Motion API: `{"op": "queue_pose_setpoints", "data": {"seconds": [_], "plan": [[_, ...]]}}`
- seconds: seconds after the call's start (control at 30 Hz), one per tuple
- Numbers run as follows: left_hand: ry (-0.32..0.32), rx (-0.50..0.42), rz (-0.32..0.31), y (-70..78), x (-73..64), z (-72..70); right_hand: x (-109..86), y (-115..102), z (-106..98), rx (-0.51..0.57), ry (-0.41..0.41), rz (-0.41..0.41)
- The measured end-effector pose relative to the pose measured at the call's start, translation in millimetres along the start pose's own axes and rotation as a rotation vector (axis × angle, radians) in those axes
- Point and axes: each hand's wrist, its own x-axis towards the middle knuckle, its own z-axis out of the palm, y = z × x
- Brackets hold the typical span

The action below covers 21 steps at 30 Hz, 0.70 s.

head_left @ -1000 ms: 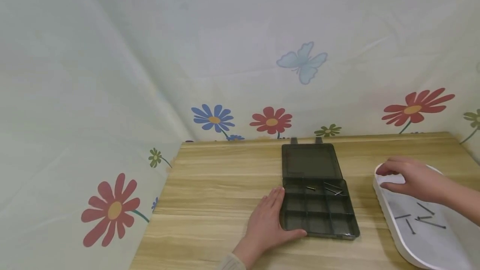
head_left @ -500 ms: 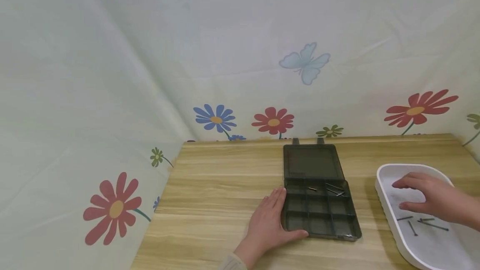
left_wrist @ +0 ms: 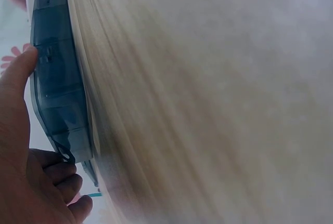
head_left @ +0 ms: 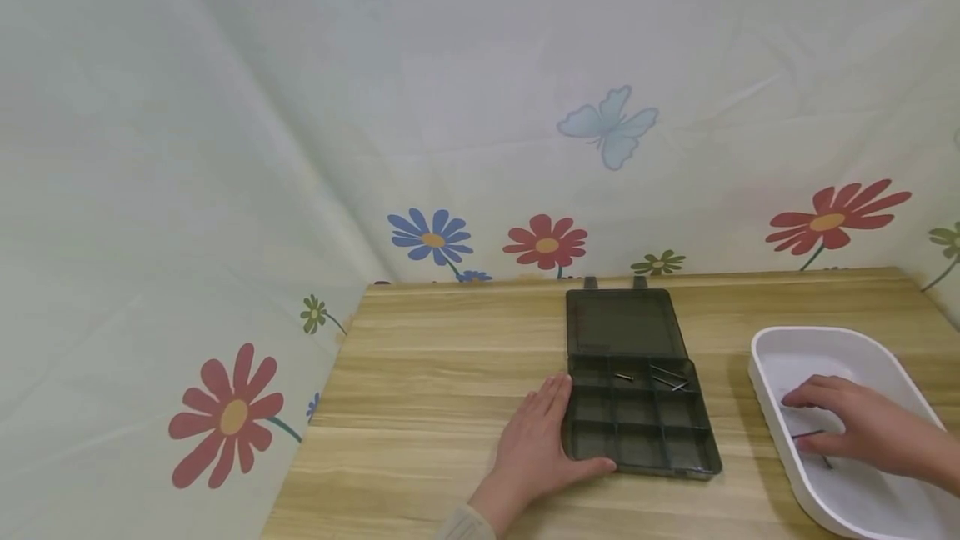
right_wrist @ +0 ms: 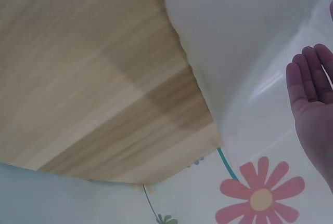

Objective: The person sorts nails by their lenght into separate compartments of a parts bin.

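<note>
In the head view a dark, see-through compartment box (head_left: pixel 637 413) lies with its lid (head_left: pixel 624 323) folded back. A short screw or nail (head_left: pixel 624 377) is in its back middle compartment. Longer thin ones (head_left: pixel 670 378) lie in the back right compartment. My left hand (head_left: pixel 528 452) rests along the box's left side, fingers extended, thumb at the front edge. My right hand (head_left: pixel 862 423) reaches down into a white tray (head_left: pixel 765 407), thumb and fingers apart. Dark nail-like pieces (head_left: pixel 806 435) show beside the thumb; the hand hides the others. The right wrist view shows extended fingers (right_wrist: pixel 307 76).
The wood-grain table (head_left: pixel 442 357) carries both box and tray. Behind and to the left hangs a pale cloth (head_left: pixel 262 148) printed with flowers and a butterfly. The tray's raised rim stands right of the box, with a strip of table between them.
My right hand has moved from above the tray's far left rim down and nearer into the tray, covering most of the nail-like pieces. The left hand and box stay in place.
</note>
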Motion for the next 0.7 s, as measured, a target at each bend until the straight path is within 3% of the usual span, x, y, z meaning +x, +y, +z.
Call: {"op": "queue_pose_setpoints", "data": {"seconds": [0.27,0.43,0.7], "plan": [[-0.005,0.009,-0.002,0.7,-0.7,-2.0,-4.9,6.9,11.7,0.022,0.004,-0.036],[-0.001,0.011,-0.002,-0.4,-0.6,-1.3,-6.4,10.0,19.8,0.014,0.093,-0.112],[-0.006,0.006,0.003,0.1,-0.3,-1.8,-2.6,13.7,32.8,0.048,0.307,-0.294]]}}
